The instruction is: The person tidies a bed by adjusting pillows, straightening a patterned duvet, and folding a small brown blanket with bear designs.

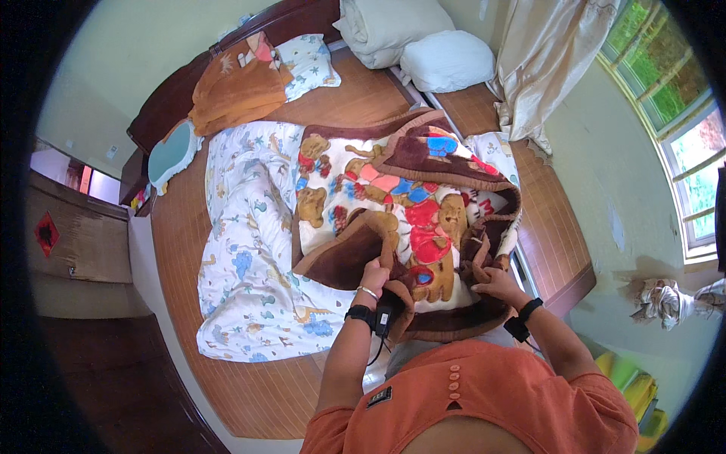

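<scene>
A thick plush blanket [420,210] with a bear pattern and brown border lies bunched on the bed in front of me. My left hand [374,279] grips its brown edge near the front, where a corner is turned over to the dark side. To the right, my right hand [499,285] is closed on another folded part of the brown edge. The blanket's far right corner is also folded over. Beside and partly under the blanket, on the left, lies a rumpled white quilt [249,244] with a dinosaur print.
An orange-brown blanket [238,91] and a printed pillow [309,63] lie near the dark wooden headboard [170,93]. White bedding [448,59] is piled at the far corner. A curtain [544,62] hangs by the window on the right. A green cushion [173,154] sits at the left edge.
</scene>
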`<state>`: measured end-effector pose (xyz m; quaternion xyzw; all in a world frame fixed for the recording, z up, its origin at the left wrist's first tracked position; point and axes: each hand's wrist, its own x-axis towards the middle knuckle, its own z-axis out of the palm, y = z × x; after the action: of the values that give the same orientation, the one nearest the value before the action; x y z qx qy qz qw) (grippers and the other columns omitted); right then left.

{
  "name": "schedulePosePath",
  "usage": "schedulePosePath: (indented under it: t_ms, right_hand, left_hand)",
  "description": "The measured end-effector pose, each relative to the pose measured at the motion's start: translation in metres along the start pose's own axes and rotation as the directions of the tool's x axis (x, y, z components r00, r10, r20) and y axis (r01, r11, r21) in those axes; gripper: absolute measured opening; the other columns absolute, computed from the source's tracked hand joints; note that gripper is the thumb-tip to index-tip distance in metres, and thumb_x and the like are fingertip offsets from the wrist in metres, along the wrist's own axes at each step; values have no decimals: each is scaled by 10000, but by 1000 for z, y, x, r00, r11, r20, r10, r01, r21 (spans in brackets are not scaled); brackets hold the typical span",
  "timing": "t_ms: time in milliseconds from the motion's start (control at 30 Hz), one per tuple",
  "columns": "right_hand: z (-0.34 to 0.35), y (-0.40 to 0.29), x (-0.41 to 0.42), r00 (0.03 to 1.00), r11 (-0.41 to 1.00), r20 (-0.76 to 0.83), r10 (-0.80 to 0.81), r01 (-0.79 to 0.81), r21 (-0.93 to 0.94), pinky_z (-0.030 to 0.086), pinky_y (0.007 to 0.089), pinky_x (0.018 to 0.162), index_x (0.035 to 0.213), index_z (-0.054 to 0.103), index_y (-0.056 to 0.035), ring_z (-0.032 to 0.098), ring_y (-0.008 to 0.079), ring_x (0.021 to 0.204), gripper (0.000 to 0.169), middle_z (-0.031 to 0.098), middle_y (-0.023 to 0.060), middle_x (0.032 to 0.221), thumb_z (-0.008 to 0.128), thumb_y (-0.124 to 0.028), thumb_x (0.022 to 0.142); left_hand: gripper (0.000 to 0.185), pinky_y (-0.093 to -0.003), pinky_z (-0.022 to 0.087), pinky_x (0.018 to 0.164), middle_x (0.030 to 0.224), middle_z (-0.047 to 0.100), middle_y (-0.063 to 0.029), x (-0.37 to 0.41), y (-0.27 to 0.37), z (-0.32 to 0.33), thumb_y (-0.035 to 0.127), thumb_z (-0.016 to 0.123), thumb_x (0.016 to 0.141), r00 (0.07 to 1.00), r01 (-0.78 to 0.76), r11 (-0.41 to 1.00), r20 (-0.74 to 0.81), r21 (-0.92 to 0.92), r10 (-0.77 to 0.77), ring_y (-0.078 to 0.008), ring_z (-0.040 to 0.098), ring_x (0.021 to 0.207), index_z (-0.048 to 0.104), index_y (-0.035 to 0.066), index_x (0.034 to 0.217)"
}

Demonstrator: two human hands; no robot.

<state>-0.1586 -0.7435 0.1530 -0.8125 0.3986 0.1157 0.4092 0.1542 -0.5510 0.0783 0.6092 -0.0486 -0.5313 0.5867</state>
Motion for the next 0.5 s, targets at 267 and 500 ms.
schedulePosePath:
  t_ms: [267,500]
  right_hand:
    - [-7,-21,-14,968,953,2,-251,247,-175,488,390,849,973,735,-139,667,253,865,216,707,105,891,682,-209,776]
    - [-3,29,-82,994,997,-81,69,-66,42,489,345,732,1033,691,-71,615,187,799,271,669,111,829,688,-133,769]
  left_hand:
    - [393,-308,441,594,805,607,-12,-9,22,1,-67,452,713,997,-1,987,-75,160,13,-154,543,679,664,-7,1037]
    - [163,-309,380,514,664,456,7,10,15,-4,-60,494,664,997,77,991,24,111,-80,-146,423,553,536,61,766]
